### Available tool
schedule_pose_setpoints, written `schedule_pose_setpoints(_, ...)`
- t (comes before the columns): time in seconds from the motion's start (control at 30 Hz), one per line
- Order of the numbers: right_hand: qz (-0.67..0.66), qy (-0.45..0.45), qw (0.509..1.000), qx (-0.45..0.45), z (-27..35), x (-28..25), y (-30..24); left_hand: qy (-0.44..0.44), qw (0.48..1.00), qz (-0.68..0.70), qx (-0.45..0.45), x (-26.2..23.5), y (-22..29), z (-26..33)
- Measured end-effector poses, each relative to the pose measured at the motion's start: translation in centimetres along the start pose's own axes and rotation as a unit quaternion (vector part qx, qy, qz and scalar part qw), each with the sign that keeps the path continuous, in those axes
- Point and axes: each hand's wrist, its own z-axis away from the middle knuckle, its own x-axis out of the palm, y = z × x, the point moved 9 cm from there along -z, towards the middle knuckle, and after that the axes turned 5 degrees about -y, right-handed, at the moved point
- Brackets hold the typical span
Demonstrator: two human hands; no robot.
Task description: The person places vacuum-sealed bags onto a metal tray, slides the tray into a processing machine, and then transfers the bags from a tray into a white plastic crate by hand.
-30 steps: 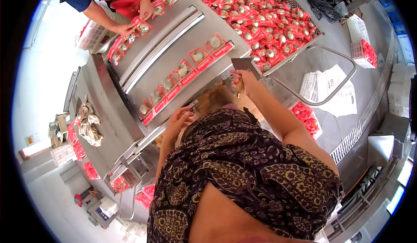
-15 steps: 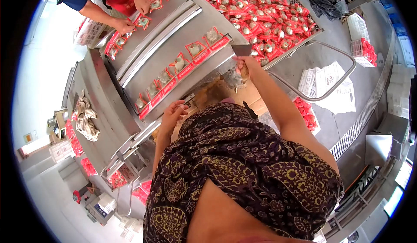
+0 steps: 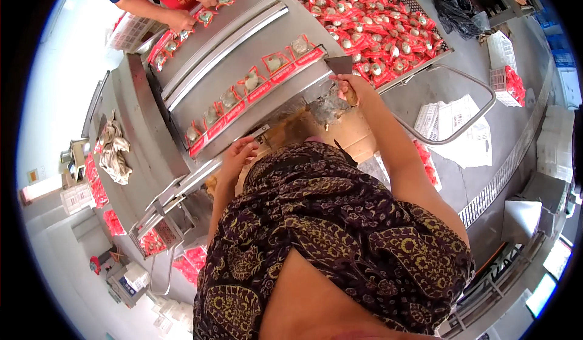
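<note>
At the near edge of the tabletop (image 3: 358,136), our right hand (image 3: 351,88) clamped its fingers on a scraper (image 3: 339,65); our left hand (image 3: 238,156) rested there, fingers loosely curled on nothing.

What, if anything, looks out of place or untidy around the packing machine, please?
A crumpled grey rag lies bunched on the machine's left side, away from the neat row of red packets. Loose white papers overlap at angles on the floor at right.

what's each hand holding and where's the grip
Right hand grips a scraper by its handle, blade up. Left hand holds nothing visible.
</note>
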Motion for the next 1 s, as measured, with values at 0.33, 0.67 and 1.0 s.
schedule_pose_setpoints(0.33, 0.031, -0.021, 0.999, 0.026, -0.8, 2.6, 2.8, -0.003, 1.000, -0.013, 0.000, -0.6, -0.1, 0.1)
schedule_pose_setpoints(0.67, 0.033, -0.064, 0.994, 0.082, -2.5, 3.4, 2.8, 0.024, 1.000, -0.007, 0.016, -3.0, -0.9, 0.6)
schedule_pose_setpoints(1.0, 0.132, -0.073, 0.973, 0.177, -4.6, 10.3, 13.5, 0.100, 0.993, 0.062, 0.031, -6.3, -5.2, 2.2)
